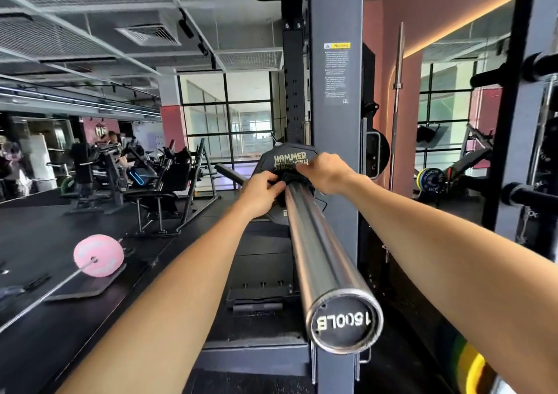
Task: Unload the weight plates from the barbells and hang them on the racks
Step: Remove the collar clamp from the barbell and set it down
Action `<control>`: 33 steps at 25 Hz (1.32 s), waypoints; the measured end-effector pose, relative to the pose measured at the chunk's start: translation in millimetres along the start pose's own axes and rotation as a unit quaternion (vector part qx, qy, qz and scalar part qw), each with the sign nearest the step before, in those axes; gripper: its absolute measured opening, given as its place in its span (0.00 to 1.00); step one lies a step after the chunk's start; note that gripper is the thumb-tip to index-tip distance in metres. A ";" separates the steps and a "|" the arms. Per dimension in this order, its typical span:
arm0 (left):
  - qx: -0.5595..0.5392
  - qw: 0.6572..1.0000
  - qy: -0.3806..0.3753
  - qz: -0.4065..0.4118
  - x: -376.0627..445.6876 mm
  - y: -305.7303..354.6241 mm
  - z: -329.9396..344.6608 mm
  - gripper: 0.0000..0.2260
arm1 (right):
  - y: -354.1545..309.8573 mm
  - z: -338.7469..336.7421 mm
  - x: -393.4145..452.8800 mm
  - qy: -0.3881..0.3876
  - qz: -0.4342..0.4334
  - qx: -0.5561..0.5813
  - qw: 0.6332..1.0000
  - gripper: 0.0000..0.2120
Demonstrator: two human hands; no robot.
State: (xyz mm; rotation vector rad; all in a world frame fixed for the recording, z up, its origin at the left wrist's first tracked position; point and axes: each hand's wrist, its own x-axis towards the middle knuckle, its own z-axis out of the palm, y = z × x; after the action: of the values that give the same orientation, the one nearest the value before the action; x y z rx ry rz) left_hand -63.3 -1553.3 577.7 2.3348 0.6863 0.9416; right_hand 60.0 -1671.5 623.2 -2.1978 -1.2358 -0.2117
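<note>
Right now both hands, left hand [262,188] and right hand [324,172], curl their grip round the black collar [290,178] against the weight plate [285,159] far down the barbell sleeve [320,254]; a jammed collar could jerk free and pinch fingers.

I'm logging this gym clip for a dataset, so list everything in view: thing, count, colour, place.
barbell sleeve: one, chrome, centre, its end cap near the camera
weight plate: one, black with yellow lettering, far end of the sleeve
collar: one, black, on the sleeve against the plate, under both hands
rack upright: one, grey, right of the plate
pink plate: one, on a barbell on the floor, lower left
upright bar: one, silver, standing by the pink wall
storage pegs: two, black, right edge
left hand: grips the collar
right hand: grips the collar
</note>
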 end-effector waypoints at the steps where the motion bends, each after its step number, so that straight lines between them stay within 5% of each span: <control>1: -0.016 1.000 0.007 0.002 1.2 -1.7 -0.3 0.13 | -1.8 2.5 2.7 0.005 0.002 0.004 1.000 0.23; 9: -0.177 0.983 -0.046 -0.015 -3.0 -5.7 -6.2 0.09 | -24.9 10.9 16.2 0.040 -0.001 -0.083 0.996 0.28; 12: -0.180 0.983 -0.044 -0.006 -2.7 -7.6 -5.3 0.10 | -19.2 7.9 19.6 0.025 -0.033 -0.147 0.988 0.12; 17: -0.177 0.983 -0.043 0.000 -5.5 -11.6 -2.9 0.10 | 4.8 2.2 19.6 -0.030 0.012 0.012 0.999 0.14; 22: -0.190 0.978 -0.071 -0.042 -8.8 -7.7 -2.9 0.14 | 16.4 5.3 10.1 -0.062 0.100 0.221 0.968 0.13; 33: -0.222 0.968 -0.099 -0.056 -46.9 11.6 -23.2 0.12 | -0.8 -11.7 -61.8 -0.081 0.123 0.260 0.954 0.20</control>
State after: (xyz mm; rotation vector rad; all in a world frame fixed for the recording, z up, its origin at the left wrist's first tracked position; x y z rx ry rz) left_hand -106.9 -1584.5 577.4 1.9380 0.4627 0.7128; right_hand 26.9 -1722.6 607.5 -1.8969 -0.9490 0.3640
